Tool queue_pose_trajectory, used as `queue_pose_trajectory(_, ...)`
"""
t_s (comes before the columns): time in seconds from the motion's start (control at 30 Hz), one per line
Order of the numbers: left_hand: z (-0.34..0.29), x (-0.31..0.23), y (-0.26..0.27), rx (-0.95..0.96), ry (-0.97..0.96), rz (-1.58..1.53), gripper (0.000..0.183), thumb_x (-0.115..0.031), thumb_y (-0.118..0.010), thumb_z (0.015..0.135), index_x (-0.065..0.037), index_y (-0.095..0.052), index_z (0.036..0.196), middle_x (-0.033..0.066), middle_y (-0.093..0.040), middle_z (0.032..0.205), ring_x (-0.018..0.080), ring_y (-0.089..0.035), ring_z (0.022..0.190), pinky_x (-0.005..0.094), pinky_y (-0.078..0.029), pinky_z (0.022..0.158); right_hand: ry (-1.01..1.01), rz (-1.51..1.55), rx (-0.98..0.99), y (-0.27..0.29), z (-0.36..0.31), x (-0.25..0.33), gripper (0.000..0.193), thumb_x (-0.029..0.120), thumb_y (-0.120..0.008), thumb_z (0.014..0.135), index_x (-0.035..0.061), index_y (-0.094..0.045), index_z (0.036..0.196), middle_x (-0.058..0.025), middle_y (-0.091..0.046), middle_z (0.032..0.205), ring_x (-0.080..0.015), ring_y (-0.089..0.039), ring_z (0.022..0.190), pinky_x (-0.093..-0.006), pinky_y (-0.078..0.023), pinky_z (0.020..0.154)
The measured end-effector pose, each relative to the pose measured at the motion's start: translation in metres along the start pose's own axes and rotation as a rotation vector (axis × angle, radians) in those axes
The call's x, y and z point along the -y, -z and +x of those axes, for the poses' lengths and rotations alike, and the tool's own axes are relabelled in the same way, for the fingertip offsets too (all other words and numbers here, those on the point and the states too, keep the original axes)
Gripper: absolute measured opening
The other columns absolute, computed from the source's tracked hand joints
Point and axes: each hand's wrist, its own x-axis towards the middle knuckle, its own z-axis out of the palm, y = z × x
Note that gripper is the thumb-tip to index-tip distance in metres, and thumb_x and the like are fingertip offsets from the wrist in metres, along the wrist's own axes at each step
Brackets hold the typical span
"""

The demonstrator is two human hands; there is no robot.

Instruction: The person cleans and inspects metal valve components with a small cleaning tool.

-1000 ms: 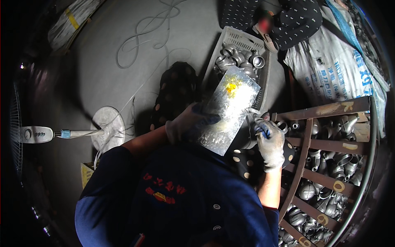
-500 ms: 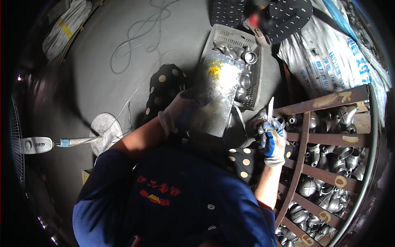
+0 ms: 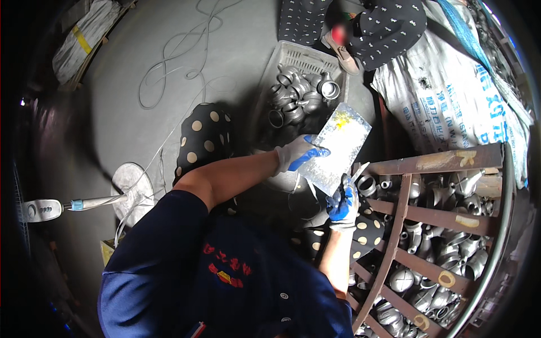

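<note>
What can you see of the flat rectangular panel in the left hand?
The panel is a flat, pale rectangle with a shiny, mottled face and a yellow patch near its far end. Whether it is plastic or metal, I can't tell. It slants in view, far end toward the right, nearer the person than the far wall of the grey crate. The left hand grips its left edge; the right hand is by its near corner, contact unclear.

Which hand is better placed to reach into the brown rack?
Probably the right hand: it is beside the brown rack, though holding a thin pale tool. The left hand, farther away, grips the translucent panel.
</note>
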Motion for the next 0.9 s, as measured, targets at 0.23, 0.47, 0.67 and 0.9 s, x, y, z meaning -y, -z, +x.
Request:
queue_pose_trajectory(0.23, 0.025, 0.021, 0.021, -0.129, -0.034, 0.693, 0.04, -0.023, -0.069, 0.084, -0.007, -0.058, 0.118, 0.0097, -0.064, 0.106, 0.0204, -0.059, 0.103, 0.0334, -0.048, 0.088, -0.753, 0.5, -0.189, -0.012, 0.013, -0.015, 0.008, 0.002, -0.059, 0.085, 0.0095, -0.056, 0.082, 0.0067, -0.036, 0.051, -0.0056, -0.032, 0.037, -0.0221, -0.025, 0.034)
queue_pose_trajectory(0.47, -0.041, 0.041, 0.039, -0.097, 0.089, 1.801, 0.058, -0.05, -0.052, 0.087, -0.017, -0.046, 0.134, 0.0142, -0.034, 0.145, 0.0343, -0.037, 0.129, 0.0512, -0.027, 0.107, -0.882, 0.414, -0.141, 0.002, 0.014, -0.053, 0.006, 0.003, -0.057, 0.085, 0.0094, -0.054, 0.085, 0.0042, -0.043, 0.051, -0.0067, -0.036, 0.037, -0.0216, -0.029, 0.035)
queue_pose_trajectory(0.67, -0.073, 0.037, 0.025, 0.263, 0.171, 2.259, 0.071, -0.039, -0.063, 0.077, -0.012, -0.041, 0.139, 0.0132, -0.01, 0.154, 0.0388, -0.01, 0.14, 0.0625, -0.006, 0.109, -0.875, 0.507, -0.093, 0.01, 0.016, -0.096, 0.012, 0.003, -0.06, 0.084, 0.0126, -0.054, 0.086, 0.0033, -0.043, 0.052, -0.0078, -0.04, 0.038, -0.0219, -0.03, 0.033)
queue_pose_trajectory(0.9, -0.076, 0.043, 0.036, 0.16, 0.004, 2.061, 0.052, -0.039, -0.066, 0.074, -0.01, -0.062, 0.117, 0.0156, -0.008, 0.154, 0.0385, -0.006, 0.141, 0.0556, -0.004, 0.112, -0.812, 0.344, -0.207, -0.007, 0.015, -0.089, 0.003, 0.005, -0.053, 0.085, 0.0043, -0.056, 0.085, -0.0027, -0.05, 0.057, -0.0135, -0.044, 0.039, -0.0261, -0.034, 0.033)
